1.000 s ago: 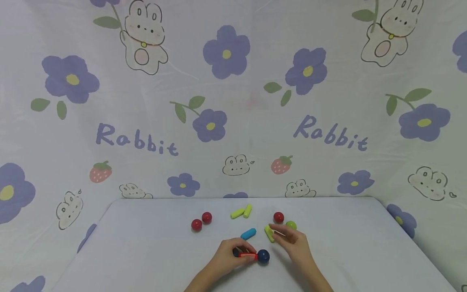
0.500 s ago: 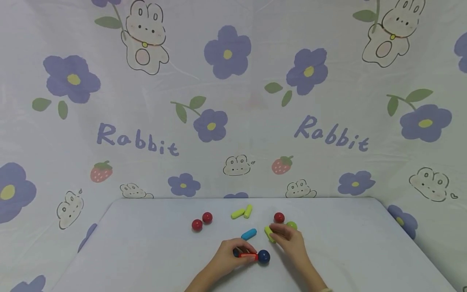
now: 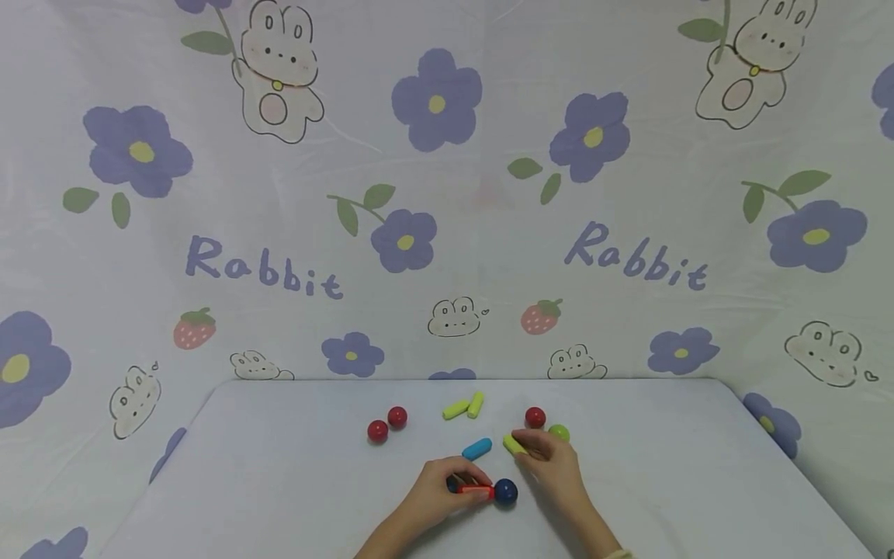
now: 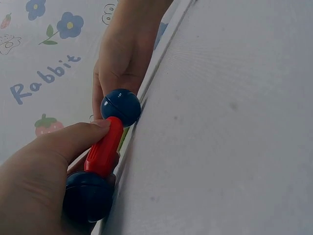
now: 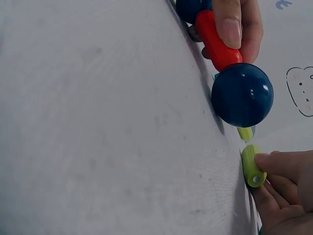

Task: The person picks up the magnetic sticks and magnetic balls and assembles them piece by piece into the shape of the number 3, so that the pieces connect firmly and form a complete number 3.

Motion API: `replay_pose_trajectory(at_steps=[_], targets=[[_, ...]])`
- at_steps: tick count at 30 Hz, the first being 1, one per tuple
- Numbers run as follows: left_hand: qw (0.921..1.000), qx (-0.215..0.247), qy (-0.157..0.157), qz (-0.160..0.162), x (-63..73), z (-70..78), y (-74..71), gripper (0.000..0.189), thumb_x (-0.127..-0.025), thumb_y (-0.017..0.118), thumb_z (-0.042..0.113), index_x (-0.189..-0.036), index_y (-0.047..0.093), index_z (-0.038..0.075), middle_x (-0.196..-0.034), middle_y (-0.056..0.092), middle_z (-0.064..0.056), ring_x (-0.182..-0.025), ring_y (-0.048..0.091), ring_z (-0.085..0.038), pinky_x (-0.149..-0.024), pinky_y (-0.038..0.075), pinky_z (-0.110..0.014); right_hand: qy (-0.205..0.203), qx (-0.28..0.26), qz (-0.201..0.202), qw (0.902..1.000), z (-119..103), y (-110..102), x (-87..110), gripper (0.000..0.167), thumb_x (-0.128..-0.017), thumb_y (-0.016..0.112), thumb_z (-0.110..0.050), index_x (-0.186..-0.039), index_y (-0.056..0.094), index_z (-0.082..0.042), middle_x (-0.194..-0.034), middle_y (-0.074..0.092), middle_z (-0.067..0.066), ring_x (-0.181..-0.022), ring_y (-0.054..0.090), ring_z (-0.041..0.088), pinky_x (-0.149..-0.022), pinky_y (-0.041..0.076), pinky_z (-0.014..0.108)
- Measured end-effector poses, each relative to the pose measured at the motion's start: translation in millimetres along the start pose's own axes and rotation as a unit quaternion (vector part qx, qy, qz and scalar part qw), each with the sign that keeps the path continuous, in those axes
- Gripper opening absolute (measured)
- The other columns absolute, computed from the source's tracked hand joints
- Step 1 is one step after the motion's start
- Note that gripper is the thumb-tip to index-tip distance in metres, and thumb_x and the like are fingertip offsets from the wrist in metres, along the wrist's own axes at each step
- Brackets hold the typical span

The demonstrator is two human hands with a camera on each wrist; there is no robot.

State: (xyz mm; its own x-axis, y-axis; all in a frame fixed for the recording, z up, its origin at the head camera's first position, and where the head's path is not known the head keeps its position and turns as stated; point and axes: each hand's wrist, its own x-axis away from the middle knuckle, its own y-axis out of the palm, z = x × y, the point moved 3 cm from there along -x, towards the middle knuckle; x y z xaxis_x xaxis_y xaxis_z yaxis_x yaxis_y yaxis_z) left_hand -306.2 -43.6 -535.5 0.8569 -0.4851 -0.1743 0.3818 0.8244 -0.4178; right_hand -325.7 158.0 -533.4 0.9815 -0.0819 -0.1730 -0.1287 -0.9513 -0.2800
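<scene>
My left hand [image 3: 441, 489] grips a red magnetic rod [image 4: 105, 147] between thumb and fingers. Dark blue balls sit on both ends of it, one [image 5: 243, 95] toward my right hand and the other [image 4: 88, 196] near the left palm. My right hand [image 3: 555, 460] pinches a yellow-green rod [image 5: 253, 166] with a small silvery dot on its end. Thumb and fingers cover part of that rod in the head view. A blue rod [image 3: 477, 449] lies on the table between the hands, a little farther back.
Two red balls [image 3: 378, 432] lie at the back left of the white table [image 3: 279, 481]. Two yellow-green rods [image 3: 456, 409] lie at the back middle. Behind my right hand are another red ball [image 3: 535, 417] and a green ball [image 3: 559, 432]. A rabbit-print cloth [image 3: 482, 233] hangs behind.
My right hand has closed on the yellow-green rod and shifted it slightly left and back. The left hand keeps its grip on the red rod with the blue balls.
</scene>
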Motion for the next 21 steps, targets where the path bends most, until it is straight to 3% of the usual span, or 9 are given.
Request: replay_pose_trajectory(at_steps=[12, 21], targets=[[1.0, 0.001, -0.001, -0.007, -1.0, -3.5, 0.8, 0.019, -0.077, 0.07, 0.031, -0.095, 0.067, 0.024, -0.087, 0.063, 0.011, -0.081, 0.057, -0.009, -0.073, 0.045, -0.026, -0.007, -0.019, 0.015, 0.9997, -1, -2, 6.3, 0.032, -0.073, 0.067, 0.008, -0.102, 0.065, -0.004, -0.1, 0.064, 0.005, -0.098, 0.058, 0.017, -0.081, 0.045, 0.025], [1.0, 0.002, -0.004, -0.005, -0.9, -5.0, 0.2, 0.02, -0.076, 0.07, 0.032, -0.094, 0.068, 0.024, -0.086, 0.063, 0.011, -0.081, 0.057, -0.008, -0.074, 0.045, -0.026, 0.044, -0.049, 0.009, 0.9978, -2, 1, 13.1, 0.03, -0.076, 0.066, 0.003, -0.105, 0.064, -0.004, -0.103, 0.063, 0.007, -0.098, 0.058, 0.019, -0.078, 0.046, 0.025]])
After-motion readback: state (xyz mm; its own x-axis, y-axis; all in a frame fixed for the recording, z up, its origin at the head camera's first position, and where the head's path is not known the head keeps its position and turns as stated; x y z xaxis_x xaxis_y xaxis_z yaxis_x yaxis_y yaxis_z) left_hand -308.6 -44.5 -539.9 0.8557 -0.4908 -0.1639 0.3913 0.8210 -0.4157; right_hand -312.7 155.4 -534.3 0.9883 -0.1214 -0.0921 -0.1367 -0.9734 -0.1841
